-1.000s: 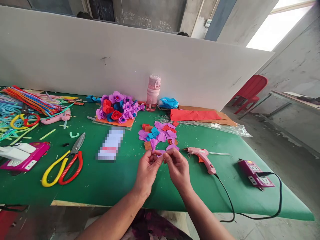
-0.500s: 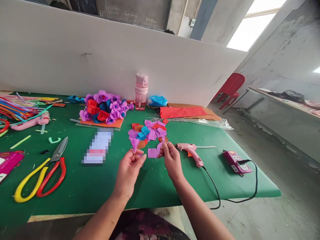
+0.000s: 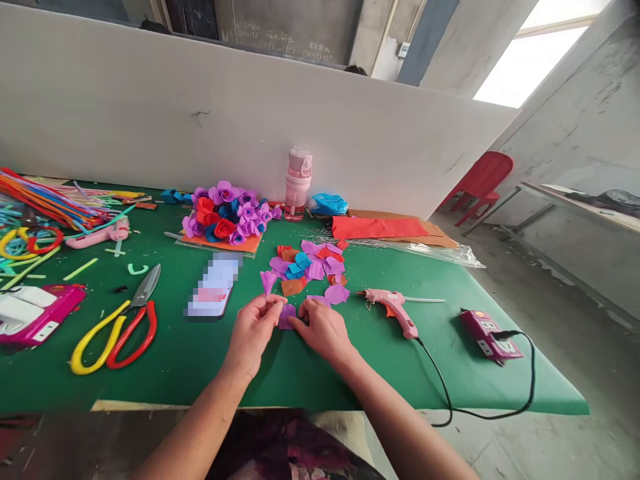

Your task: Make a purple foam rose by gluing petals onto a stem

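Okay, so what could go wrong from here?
The glue gun's cord dips past the front edge of the table, so a snag might drag the pink glue gun along. Its nozzle faces a loose purple petal; if hot, it could scorch that or burn the right hand. The left hand might crush the thin purple cone it pinches.

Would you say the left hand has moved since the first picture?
Yes, leftward: judged against the pink bottle, the left hand was almost straight in front and is now off to its left.
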{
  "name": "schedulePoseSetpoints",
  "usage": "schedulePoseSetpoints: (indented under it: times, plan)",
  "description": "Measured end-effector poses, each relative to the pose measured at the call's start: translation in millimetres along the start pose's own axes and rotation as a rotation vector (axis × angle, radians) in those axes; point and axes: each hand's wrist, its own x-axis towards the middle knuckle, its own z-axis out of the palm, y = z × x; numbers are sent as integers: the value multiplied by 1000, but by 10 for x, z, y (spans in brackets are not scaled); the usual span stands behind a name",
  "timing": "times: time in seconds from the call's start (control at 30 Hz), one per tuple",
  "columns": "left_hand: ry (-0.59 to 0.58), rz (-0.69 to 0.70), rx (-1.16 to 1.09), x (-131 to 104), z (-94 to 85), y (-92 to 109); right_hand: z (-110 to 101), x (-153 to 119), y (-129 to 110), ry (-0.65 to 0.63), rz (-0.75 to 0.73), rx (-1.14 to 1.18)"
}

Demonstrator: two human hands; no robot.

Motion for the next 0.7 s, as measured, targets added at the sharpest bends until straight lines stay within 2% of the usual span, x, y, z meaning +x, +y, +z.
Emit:
schedulePoseSetpoints:
  times: [0.1,0.27,0.37,0.5,0.6,0.7]
  plan:
    - [-21,16,42,-17,7,-29,45,62,39,-38,-3,110]
    - [-45,10,95,-8,-35,-34,-53,-70,170,-57,10,660]
    - [-134,-9,72,-13,-9,-29,-153,-206,200,-100,33,868]
    - [-254,-105,26,-34,89,-32,-234,-317,200,-91,45,927]
    - [-244,-137,36,-42,154,-34,-235,-345,203,-70,67,907]
    - [-221,-105,65,-34,185,-37,-200,-358,191,-74,69,905]
